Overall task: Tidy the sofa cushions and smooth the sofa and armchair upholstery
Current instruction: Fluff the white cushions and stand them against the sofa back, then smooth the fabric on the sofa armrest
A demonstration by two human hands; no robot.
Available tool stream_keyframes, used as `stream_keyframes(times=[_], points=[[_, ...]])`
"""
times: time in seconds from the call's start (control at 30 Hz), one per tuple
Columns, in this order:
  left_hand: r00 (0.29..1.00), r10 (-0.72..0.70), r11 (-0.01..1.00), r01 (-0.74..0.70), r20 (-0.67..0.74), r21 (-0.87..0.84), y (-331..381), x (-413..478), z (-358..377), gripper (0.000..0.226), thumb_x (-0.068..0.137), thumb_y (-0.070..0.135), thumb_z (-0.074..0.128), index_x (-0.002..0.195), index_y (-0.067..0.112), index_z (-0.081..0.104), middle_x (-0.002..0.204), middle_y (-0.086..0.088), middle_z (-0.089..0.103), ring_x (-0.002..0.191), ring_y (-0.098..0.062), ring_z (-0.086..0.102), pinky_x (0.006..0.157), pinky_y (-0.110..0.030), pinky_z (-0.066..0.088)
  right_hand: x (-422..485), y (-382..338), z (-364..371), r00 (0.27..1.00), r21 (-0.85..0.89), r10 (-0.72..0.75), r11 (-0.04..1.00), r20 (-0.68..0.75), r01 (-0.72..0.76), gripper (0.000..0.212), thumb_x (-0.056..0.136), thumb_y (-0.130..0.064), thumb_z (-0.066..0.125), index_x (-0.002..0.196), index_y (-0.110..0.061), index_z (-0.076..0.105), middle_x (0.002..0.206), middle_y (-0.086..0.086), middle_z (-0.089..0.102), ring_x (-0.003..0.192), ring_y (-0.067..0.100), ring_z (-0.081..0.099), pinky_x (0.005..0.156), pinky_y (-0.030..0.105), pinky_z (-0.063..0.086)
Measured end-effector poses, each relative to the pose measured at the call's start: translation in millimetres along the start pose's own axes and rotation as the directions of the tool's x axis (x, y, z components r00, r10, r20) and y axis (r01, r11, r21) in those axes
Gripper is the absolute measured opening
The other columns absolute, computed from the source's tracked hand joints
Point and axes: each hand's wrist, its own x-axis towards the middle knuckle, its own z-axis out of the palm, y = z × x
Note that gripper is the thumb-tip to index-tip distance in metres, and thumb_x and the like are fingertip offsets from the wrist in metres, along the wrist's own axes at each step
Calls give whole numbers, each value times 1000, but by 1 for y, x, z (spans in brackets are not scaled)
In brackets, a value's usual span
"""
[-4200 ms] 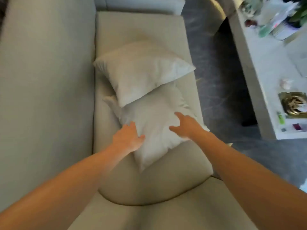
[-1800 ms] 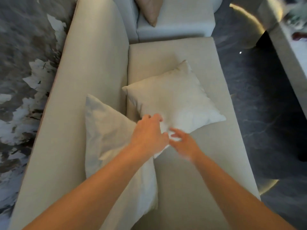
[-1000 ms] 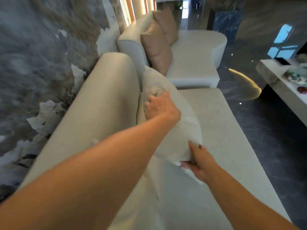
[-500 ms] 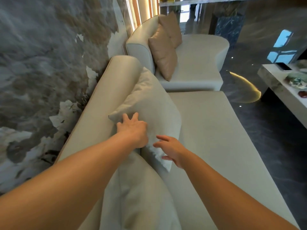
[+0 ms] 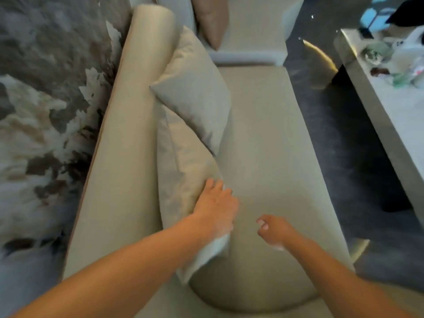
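Head | left hand (image 5: 216,208) flat on near cushion (image 5: 183,187), hiding its edge | right hand (image 5: 274,229) loose, empty

Left hand (image 5: 216,208): off the far cushion (image 5: 195,88) — fingers now pressed on the near cushion (image 5: 183,171).
Right hand (image 5: 273,230): let go — fingertips curled, just above the seat (image 5: 275,145).

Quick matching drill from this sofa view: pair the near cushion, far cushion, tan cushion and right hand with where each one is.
1 near cushion
2 far cushion
3 tan cushion
4 right hand

A on the armchair beyond the sofa
B under the left hand
C over the bare seat, holding nothing
D leaning on the backrest, overlapping the cushion nearer the camera

Pairs: 1-B, 2-D, 3-A, 4-C
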Motion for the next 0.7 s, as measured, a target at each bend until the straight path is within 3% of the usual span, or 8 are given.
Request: stream_keyframes(times=[0.23, 0.3, 0.37, 0.43, 0.53, 0.7], points=[[973, 163, 981, -143, 164, -127, 95, -126, 57, 27, 87, 32, 52, 104, 15, 64, 107, -12, 63, 110, -35, 47, 101, -52, 23, -136, 54, 104, 998, -145, 47, 989, 42, -41, 40, 93, -23, 47, 130, -17, 61, 131, 15, 64, 121, 31, 58, 97, 34, 46], [954, 129, 984, -88, 271, -157, 114, -158, 80, 28, 91, 33, 46, 105, 17, 64, 109, -11, 64, 112, -34, 48, 104, -56, 19, -169, 70, 131, 1000, -255, 12, 967, -26, -19, 35, 95, -29, 40, 115, -17, 67, 122, 14, 67, 114, 32, 60, 93, 35, 46], [948, 7, 970, 70, 317, -233, 124, -178, 99, 31, 95, 35, 37, 100, 19, 63, 108, -9, 67, 108, -31, 56, 100, -52, 25, -192, 84, 146, 984, -356, -95, 934, -150, 36, 38, 97, -35, 33, 104, -19, 67, 112, 11, 70, 107, 31, 62, 92, 37, 42], [958, -147, 911, 228, 248, -343, 121, -190, 108, 35, 95, 40, 34, 93, 19, 61, 105, -8, 69, 102, -29, 60, 91, -44, 33, -204, 93, 152, 948, -419, -210, 903, -239, 94, 39, 97, -37, 29, 101, -23, 65, 110, 7, 70, 106, 29, 61, 95, 39, 39], [969, -207, 903, 243, 137, -353, 114, -215, 114, 39, 94, 50, 33, 98, 23, 61, 109, -6, 68, 104, -27, 59, 88, -40, 36, -213, 99, 155, 939, -431, -250, 893, -238, 129, 46, 98, -41, 23, 110, -25, 64, 121, 6, 67, 116, 29, 57, 105, 44, 35], [943, -300, 917, 244, -142, -316, 139, -281, 127, 66, 90, 56, 15, 132, 25, 56, 137, 0, 58, 129, -23, 45, 109, -41, 22, -240, 112, 172, 900, -514, -341, 842, -270, 164, 54, 94, -52, 16, 134, -32, 46, 139, 3, 53, 130, 31, 43, 111, 52, 23]])
